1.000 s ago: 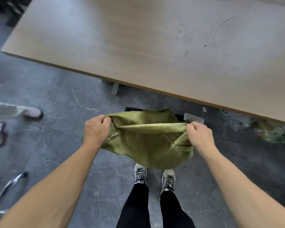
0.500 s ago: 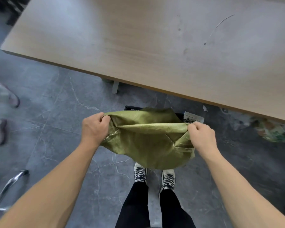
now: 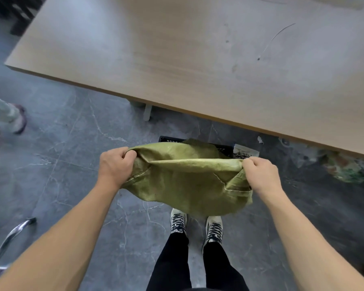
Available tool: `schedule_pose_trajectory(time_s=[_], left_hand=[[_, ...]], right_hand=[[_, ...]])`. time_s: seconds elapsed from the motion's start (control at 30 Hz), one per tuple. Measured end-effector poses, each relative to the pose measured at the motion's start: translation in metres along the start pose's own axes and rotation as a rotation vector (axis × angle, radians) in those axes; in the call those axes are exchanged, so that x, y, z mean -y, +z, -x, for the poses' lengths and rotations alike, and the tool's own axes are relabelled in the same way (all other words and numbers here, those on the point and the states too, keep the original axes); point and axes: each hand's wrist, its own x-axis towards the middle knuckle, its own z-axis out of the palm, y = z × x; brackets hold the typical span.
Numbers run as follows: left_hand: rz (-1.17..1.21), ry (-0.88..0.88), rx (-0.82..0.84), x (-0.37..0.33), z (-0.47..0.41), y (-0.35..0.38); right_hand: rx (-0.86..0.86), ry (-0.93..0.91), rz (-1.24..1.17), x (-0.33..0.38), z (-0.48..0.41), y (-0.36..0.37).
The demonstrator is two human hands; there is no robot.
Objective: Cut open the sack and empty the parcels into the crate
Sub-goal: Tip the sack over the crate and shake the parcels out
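Observation:
A limp green woven sack (image 3: 187, 181) hangs between my two hands above the floor. My left hand (image 3: 116, 164) grips its left corner and my right hand (image 3: 261, 175) grips its right corner, both fists closed on the fabric. Behind and under the sack a black crate (image 3: 170, 139) stands on the floor, mostly hidden by the sack. One white parcel (image 3: 246, 151) with black marks shows at the crate's right end. The rest of the crate's inside is hidden.
A large wooden table (image 3: 198, 55) fills the upper view, its near edge just beyond the crate. Another person's feet (image 3: 17, 120) are at the left. A chrome chair leg (image 3: 11, 238) lies lower left. Crumpled green wrapping (image 3: 345, 169) sits under the table at right. My own shoes (image 3: 195, 225) stand below the sack.
My hands and the sack have stayed almost still. The other person's feet at the left have shifted position.

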Motion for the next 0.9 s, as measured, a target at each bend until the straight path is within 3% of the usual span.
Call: schedule_pose_trajectory(time_s=[0.13,0.23,0.37,0.5,0.63,0.77,0.9], left_hand=[[-0.053,-0.013,0.035,0.006,0.005,-0.005],[0.065,0.002,-0.038,-0.001,0.006,-0.009],[-0.076,-0.03,0.06,-0.002,0.004,-0.009],[0.099,0.047,-0.037,-0.016,0.001,-0.01],[-0.068,-0.043,0.093,-0.011,0.003,-0.004],[0.142,0.032,-0.079,-0.019,0.004,-0.013],[-0.023,-0.075,0.09,-0.015,-0.001,-0.011]], right_hand=[[0.106,0.034,0.098,-0.003,0.004,0.004],[0.011,-0.013,0.026,0.004,0.002,-0.003],[0.061,0.018,0.086,0.009,0.0,-0.001],[-0.031,-0.044,0.003,0.017,-0.002,-0.009],[0.079,0.016,0.103,0.012,0.002,-0.001],[-0.041,-0.066,-0.019,0.014,0.002,-0.011],[0.029,0.003,0.043,0.012,-0.004,-0.01]])
